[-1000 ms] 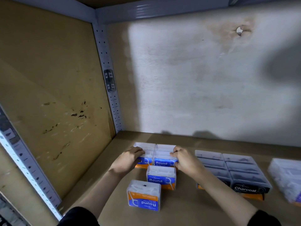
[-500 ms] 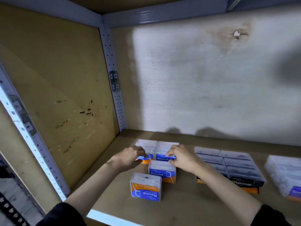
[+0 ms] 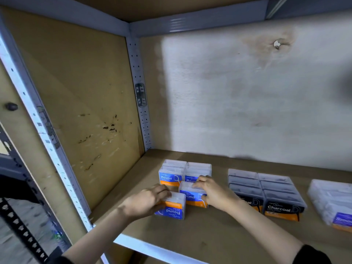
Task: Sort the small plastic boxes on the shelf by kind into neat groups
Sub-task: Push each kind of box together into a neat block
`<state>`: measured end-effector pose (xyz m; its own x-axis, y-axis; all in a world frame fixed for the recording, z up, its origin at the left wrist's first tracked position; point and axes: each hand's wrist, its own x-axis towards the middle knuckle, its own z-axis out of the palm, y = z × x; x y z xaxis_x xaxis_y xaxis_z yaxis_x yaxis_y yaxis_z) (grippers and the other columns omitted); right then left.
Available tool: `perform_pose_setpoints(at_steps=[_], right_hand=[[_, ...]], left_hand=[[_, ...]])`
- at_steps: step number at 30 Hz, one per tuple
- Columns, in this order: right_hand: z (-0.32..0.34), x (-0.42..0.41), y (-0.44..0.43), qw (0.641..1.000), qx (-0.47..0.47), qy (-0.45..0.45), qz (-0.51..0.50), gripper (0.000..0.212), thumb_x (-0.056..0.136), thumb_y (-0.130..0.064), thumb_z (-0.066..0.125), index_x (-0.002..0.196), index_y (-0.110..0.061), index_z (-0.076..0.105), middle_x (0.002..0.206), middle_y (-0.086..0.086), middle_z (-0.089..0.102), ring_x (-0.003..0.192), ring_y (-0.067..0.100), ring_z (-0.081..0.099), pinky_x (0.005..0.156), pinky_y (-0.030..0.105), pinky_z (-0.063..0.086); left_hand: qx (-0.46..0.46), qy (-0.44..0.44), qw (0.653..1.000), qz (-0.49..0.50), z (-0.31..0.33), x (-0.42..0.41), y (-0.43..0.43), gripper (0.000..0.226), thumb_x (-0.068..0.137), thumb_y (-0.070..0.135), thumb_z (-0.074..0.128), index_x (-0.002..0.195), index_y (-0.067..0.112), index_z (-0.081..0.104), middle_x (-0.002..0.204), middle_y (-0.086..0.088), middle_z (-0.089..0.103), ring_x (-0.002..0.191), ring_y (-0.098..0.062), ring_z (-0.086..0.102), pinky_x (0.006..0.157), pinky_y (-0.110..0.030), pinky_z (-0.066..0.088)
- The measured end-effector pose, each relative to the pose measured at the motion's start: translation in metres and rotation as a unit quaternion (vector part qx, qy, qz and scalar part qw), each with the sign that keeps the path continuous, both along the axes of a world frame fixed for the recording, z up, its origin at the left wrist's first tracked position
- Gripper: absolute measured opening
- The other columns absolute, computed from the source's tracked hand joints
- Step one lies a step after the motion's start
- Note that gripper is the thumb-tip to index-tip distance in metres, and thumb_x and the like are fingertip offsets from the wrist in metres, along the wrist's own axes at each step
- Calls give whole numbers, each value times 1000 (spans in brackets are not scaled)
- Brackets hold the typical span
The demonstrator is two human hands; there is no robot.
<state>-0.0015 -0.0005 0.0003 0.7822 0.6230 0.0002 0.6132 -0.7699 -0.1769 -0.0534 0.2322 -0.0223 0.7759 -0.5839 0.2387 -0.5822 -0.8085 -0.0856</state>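
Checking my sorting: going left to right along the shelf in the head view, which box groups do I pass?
Blue Round boxes → black Charcoal boxes → clear boxes with a purple label.

— What can be read?
— "Round", upside down, on the near box [image 3: 172,210] gripped by the left hand [image 3: 146,201]; "und" left of the right hand's [image 3: 213,191] thumb, on the middle box [image 3: 190,195]; "Round" on the rear box [image 3: 168,177] beyond the left fingertips [image 3: 162,188].
— Right of the right hand?
— "Charcoal", on a black box [image 3: 282,206]. The purple label [image 3: 342,219] farther right is blurred.
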Motion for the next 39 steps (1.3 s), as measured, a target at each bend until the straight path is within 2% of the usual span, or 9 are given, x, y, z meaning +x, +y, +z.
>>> perform_pose_setpoints(at_steps=[3, 6, 10, 17, 21, 25, 30, 36, 39], right_hand=[[1, -1, -4, 1000, -7, -7, -4, 49, 89, -1, 44, 136, -16, 44, 138, 2, 44, 124, 20, 44, 91, 27, 38], [0, -1, -6, 1000, -6, -5, -11, 50, 88, 0, 44, 136, -15, 44, 138, 1, 43, 124, 19, 43, 89, 26, 38], [0, 0, -6, 1000, -1, 3, -16, 51, 87, 2, 45, 135, -15, 45, 136, 3, 45, 124, 20, 44, 92, 29, 40], [-2, 2, -6, 1000, 6, 15, -16, 50, 88, 1, 46, 135, -15, 44, 138, 3, 43, 127, 19, 41, 99, 30, 41], [-2, 1, -7, 1000, 12, 8, -18, 51, 87, 2, 45, 135, -15, 46, 138, 2, 44, 125, 19, 44, 95, 27, 40], [-2, 0, -6, 1000, 18, 8, -20, 51, 87, 3, 43, 135, -15, 46, 138, 1, 44, 125, 19, 44, 95, 27, 40], [-3, -1, -7, 999, 29, 9, -22, 51, 88, 3, 43, 135, -16, 46, 136, 0, 45, 124, 18, 44, 94, 24, 38], [-4, -1, -6, 999, 31, 13, -24, 50, 87, 1, 45, 134, -16, 46, 136, 0, 45, 124, 18, 44, 94, 23, 37], [-5, -2, -5, 999, 30, 8, -35, 48, 88, -5, 48, 134, -18, 46, 136, -2, 45, 124, 16, 44, 91, 25, 39]], left_hand=[[11, 27, 997, 69, 10, 3, 0, 28, 81, 36, 47, 105, 23, 52, 103, 8, 66, 94, -4, 63, 75, -10, 43], [18, 115, 986, 123, 23, 9, -13, 41, 87, 30, 57, 125, 16, 49, 129, 0, 51, 118, -15, 50, 89, -24, 40], [24, 184, 976, 114, 34, 19, -41, 54, 86, 25, 62, 135, 17, 43, 137, -1, 45, 127, -17, 42, 97, -24, 35], [77, 252, 955, 138, 53, 20, -44, 47, 79, 15, 67, 124, 13, 53, 114, -5, 54, 105, -20, 53, 81, -29, 42], [-149, 250, 951, 106, 48, 12, -3, 42, 60, 24, 74, 98, 19, 60, 95, 3, 60, 86, -7, 56, 82, -24, 49], [-444, 296, 837, 120, 18, -2, 25, 46, 44, 24, 77, 82, 17, 51, 75, 10, 60, 69, 3, 58, 68, -11, 47], [-530, 299, 776, 167, -26, -6, 42, 55, 40, 24, 81, 85, 11, 52, 83, -2, 61, 78, -9, 58, 69, -14, 48], [-447, 262, 825, 226, -39, -6, 53, 63, 32, 43, 75, 89, 23, 57, 89, 5, 64, 88, -14, 60, 67, 0, 47], [-405, 134, 877, 222, -40, -8, 51, 77, 41, 45, 80, 109, 33, 44, 105, 16, 48, 99, -2, 50, 78, 4, 38]])
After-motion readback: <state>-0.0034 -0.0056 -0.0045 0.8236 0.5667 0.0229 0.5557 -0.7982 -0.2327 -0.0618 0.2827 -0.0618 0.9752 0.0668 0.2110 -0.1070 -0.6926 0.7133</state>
